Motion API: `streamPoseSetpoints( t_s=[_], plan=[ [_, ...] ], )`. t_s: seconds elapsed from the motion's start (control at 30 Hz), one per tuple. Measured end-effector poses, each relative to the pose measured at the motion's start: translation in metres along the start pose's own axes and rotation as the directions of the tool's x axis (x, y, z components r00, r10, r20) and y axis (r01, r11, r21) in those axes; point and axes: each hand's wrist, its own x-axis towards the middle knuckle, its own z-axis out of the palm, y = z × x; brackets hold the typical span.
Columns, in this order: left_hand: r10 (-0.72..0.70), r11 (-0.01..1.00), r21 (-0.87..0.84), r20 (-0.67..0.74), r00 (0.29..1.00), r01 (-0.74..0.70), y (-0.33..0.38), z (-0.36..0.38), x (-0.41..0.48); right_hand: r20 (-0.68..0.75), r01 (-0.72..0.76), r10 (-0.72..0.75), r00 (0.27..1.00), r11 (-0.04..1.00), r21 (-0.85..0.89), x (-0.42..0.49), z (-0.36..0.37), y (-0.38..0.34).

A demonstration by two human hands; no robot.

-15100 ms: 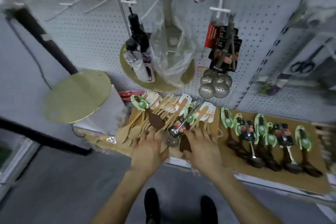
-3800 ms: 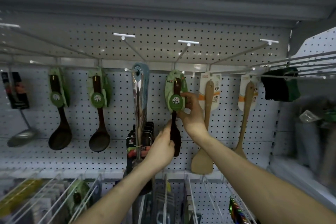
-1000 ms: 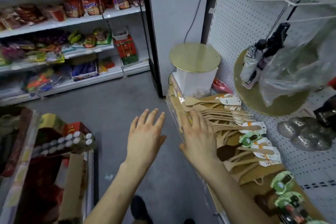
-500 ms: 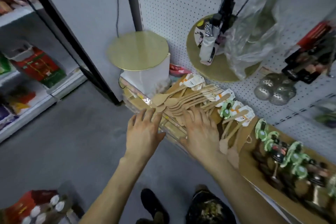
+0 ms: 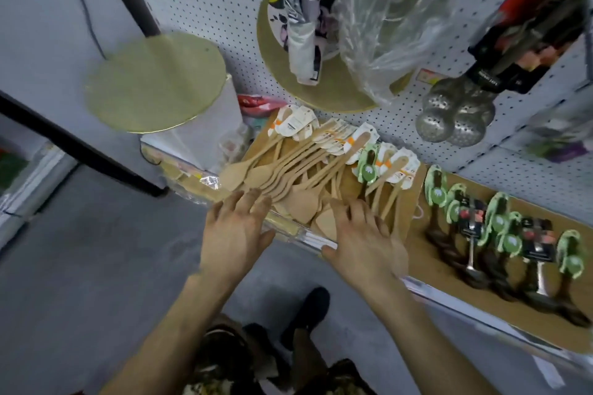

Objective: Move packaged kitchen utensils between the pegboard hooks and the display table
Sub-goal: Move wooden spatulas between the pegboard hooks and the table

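Over the wooden spatulas (image 5: 298,167), left hand (image 5: 236,234) and right hand (image 5: 362,240) spread flat, fingers straight; labels (image 5: 333,135) unreadable.

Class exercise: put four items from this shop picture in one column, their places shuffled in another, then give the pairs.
1 pale wooden spatulas
2 round gold board
3 perforated metal skimmers
4 green-carded dark ladles

A hanging on the white pegboard
B in a row on the brown table, right part
C heaped on the table, left part
D on the white box

Pairs: 1-C, 2-D, 3-A, 4-B
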Motion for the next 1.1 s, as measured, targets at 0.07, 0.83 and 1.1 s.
streamPoseSetpoints(
  t_s=[0.07, 0.83, 1.1],
  plan=[
    [0.051, 0.999, 0.004, 0.033, 0.998, -0.051, 0.006, 0.014, 0.024, 0.019, -0.05, 0.051, 0.999, 0.999, -0.015, 0.009, 0.015, 0.015],
    [0.481, 0.876, -0.083, 0.117, 0.869, -0.474, 0.085, 0.236, 0.282, -0.061, -0.418, 0.44, 0.896, 0.88, 0.225, 0.203, 0.192, 0.12],
    [0.389, 0.903, -0.238, 0.101, 0.915, -0.358, 0.103, 0.24, 0.299, -0.026, -0.436, 0.494, 0.869, 0.79, 0.432, 0.211, 0.193, 0.127]
  ],
)
